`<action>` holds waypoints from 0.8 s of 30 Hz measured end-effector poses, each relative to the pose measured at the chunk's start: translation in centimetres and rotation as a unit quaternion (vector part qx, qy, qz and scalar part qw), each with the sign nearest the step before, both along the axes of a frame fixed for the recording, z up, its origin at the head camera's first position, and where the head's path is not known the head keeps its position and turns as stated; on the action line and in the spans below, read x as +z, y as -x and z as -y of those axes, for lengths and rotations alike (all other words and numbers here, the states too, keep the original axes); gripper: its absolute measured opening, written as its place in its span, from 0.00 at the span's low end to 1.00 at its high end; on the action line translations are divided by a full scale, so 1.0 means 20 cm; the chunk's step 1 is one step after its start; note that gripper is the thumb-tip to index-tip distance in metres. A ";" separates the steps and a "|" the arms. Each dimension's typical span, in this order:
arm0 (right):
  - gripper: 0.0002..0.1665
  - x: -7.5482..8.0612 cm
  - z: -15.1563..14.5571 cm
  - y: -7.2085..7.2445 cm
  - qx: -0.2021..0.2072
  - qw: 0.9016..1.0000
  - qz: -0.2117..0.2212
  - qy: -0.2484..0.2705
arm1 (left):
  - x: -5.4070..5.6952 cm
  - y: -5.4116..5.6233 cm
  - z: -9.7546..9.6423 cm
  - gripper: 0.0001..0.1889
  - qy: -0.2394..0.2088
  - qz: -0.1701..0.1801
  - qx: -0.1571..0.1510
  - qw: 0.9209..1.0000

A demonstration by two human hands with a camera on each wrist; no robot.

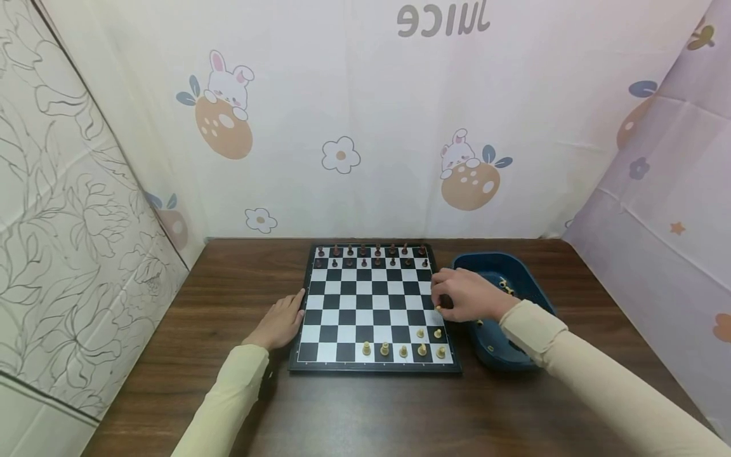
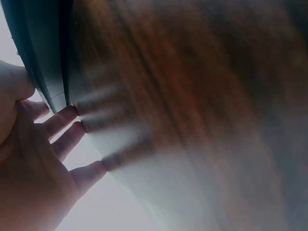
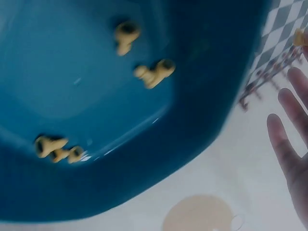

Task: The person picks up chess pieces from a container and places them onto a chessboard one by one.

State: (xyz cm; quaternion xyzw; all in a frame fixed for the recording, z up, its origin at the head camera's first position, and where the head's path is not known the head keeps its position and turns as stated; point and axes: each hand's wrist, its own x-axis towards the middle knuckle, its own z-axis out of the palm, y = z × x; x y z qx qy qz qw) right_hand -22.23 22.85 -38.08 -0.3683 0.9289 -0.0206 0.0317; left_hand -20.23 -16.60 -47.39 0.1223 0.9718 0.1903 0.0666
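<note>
A black-and-white chessboard (image 1: 346, 317) lies on the wooden table. My left hand (image 1: 278, 320) rests flat along its left edge, fingers straight and spread, as the left wrist view also shows. Over the board's right edge, my right hand (image 1: 465, 294) pinches a small cream chess piece (image 3: 299, 37) between thumb and finger. Beneath it, two cream pawns (image 1: 438, 333) stand near the right front corner. Several larger cream pieces (image 1: 385, 349) line the nearest row. Two full rows of dark red pieces (image 1: 363, 261) stand along the far side.
A deep blue plastic basket (image 1: 545, 293) stands right of the board, under my right forearm. Several loose cream pieces (image 3: 155, 74) lie inside it. Behind the table hangs a printed curtain (image 1: 365, 190), and a patterned wall panel (image 1: 85, 209) stands on the left.
</note>
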 end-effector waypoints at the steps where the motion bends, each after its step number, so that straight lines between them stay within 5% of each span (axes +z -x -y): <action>1: 0.07 0.00 0.02 -0.01 0.004 1.000 0.004 -0.002 | 0.00 0.00 0.00 0.29 -0.001 0.000 0.000 1.000; 11: 0.04 -0.04 0.21 -0.03 0.062 0.997 0.032 -0.013 | 0.00 0.01 0.00 0.29 0.004 0.005 0.004 1.000; 24: 0.04 -0.11 0.32 -0.02 0.078 0.995 0.046 -0.042 | 0.00 0.01 -0.01 0.29 0.003 0.009 0.010 1.000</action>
